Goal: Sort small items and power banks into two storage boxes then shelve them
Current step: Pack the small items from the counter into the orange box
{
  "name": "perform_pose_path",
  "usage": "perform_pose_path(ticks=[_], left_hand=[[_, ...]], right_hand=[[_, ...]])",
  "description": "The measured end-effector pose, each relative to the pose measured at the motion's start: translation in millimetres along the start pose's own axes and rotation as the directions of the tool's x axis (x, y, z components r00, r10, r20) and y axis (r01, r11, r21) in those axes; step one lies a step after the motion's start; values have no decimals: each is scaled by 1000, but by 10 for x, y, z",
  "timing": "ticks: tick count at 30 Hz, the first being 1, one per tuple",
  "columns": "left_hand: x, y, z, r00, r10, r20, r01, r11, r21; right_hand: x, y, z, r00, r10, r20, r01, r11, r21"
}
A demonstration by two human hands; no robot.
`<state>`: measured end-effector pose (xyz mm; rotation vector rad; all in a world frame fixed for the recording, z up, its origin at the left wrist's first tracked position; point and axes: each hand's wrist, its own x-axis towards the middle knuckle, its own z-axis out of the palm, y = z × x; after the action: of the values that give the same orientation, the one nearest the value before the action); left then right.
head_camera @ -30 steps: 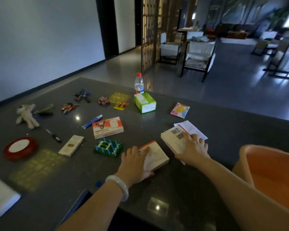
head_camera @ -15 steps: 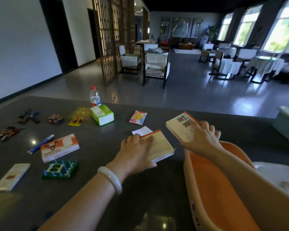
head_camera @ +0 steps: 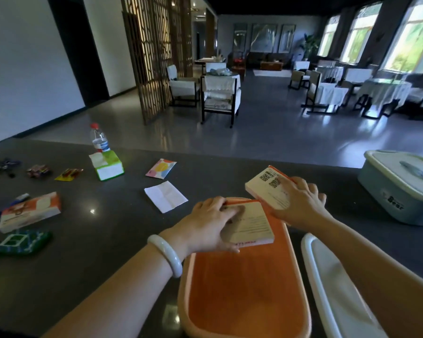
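Your two flat cream-and-orange power-bank cartons are both in the air over the far end of the open orange plastic storage box [head_camera: 244,296]. The nearer carton [head_camera: 250,224] lies under your left hand [head_camera: 205,226], whose fingers press its top face while the thumb hooks its near edge, so it is gripped, not resting. Its long axis runs away from you, roughly along the box. The farther carton [head_camera: 269,189], with the QR codes facing up, is clasped in your right hand [head_camera: 298,206] just beyond the box's far rim, tilted, its long axis slanting toward your left. Both hands hold cargo, and the left is the one already above the cavity; the drop from there looks straight down.

The orange box shows a bare floor, nothing in it as far as you can see. Its white lid [head_camera: 327,289] lies just beside it on your right. Farther right on the dark stone counter [head_camera: 103,240] stands a pale blue lidded storage box [head_camera: 396,191], closed, contents hidden. A folded white paper [head_camera: 165,196] and an orange-and-white carton [head_camera: 29,211] wait to your left
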<state>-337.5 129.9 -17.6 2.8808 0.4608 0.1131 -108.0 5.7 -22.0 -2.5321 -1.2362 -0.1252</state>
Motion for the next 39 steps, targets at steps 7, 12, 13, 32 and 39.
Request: perform_pose_path(ticks=[7,12,13,32,39], left_hand=[[163,148,399,987,-97,125,90,994,66],[212,97,669,975,-162,154,178,979,-94],[239,101,696,973,-174,153,192,975,-113],[344,0,1209,904,-338,261,397,891,-220],[324,-1,1175,894,-393,216,436,874,-213]], right_hand=[[26,-23,107,993,-102,55,96,991,92],[43,-86,256,986,-141,91,131,985,108],[35,-89,278,986,-145,86,135,985,109],[109,-65,377,984,-143,109,127,982,141],[103,-77,366,983,-144,119,124,980,158]])
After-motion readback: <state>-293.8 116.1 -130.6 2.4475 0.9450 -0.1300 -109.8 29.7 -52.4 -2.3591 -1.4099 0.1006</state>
